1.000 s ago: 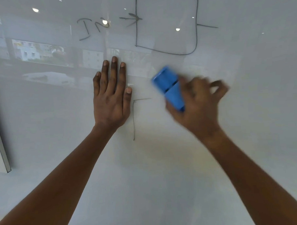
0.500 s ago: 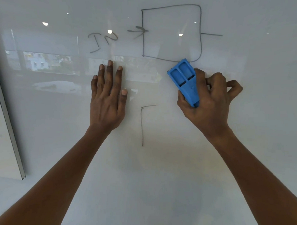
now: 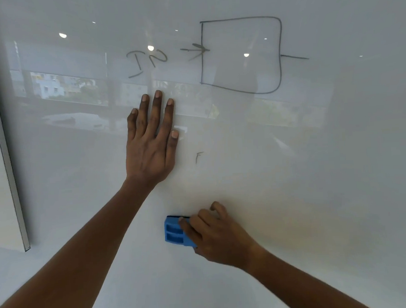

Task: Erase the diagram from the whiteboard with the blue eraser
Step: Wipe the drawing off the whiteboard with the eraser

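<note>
Head view is filled by a glossy whiteboard [image 3: 337,171], with its grey frame [image 3: 9,162] at the left. Ceiling lights and windows with buildings reflect in it. Far up are a drawn box [image 3: 281,45], an arrow [image 3: 195,50] and the letters "IN" [image 3: 146,60]. A small mark [image 3: 198,157] sits lower. The left hand [image 3: 150,144] lies flat on the board, just left of the mark, fingers straight and close together. Near and low, the right hand [image 3: 219,232] curls its fingers over the eraser [image 3: 175,233], holding it against the board.
</note>
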`<move>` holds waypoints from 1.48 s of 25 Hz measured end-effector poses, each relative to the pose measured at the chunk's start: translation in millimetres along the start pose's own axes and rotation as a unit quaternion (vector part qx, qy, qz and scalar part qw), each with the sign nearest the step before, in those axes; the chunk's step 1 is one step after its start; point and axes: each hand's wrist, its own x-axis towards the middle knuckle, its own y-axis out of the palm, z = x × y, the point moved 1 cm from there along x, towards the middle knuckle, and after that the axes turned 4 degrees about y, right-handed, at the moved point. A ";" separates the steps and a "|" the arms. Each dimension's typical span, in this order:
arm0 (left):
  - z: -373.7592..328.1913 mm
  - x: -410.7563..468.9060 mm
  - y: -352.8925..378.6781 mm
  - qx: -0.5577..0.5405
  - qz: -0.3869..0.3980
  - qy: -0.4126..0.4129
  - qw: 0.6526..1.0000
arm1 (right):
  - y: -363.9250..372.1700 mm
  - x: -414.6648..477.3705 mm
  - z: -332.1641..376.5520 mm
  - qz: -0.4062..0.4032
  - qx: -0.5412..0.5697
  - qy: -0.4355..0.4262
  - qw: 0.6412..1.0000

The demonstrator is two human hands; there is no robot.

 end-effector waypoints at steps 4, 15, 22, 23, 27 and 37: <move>0.0 1.4 -1.0 -0.003 -0.002 0.000 1.000 | -30.0 50.3 -89.1 -0.091 -0.057 0.142 0.984; 1.1 0.3 0.8 0.003 0.006 -0.003 1.000 | -27.1 26.8 -48.9 -0.012 -0.029 0.114 0.993; 0.5 0.0 0.1 0.000 -0.004 -0.002 1.000 | -47.9 45.6 -139.9 -0.140 -0.105 0.339 0.924; 0.3 0.4 0.5 0.002 -0.006 -0.004 1.000 | -53.5 48.7 -157.1 -0.165 -0.121 0.417 0.886; 2.3 -1.4 2.8 0.002 -0.003 -0.003 1.000 | -38.0 52.5 -119.2 -0.155 -0.069 0.443 0.881; 8.3 -3.6 7.3 -0.002 -0.007 0.003 1.000 | -23.4 -20.0 -51.8 -0.075 -0.059 0.311 0.946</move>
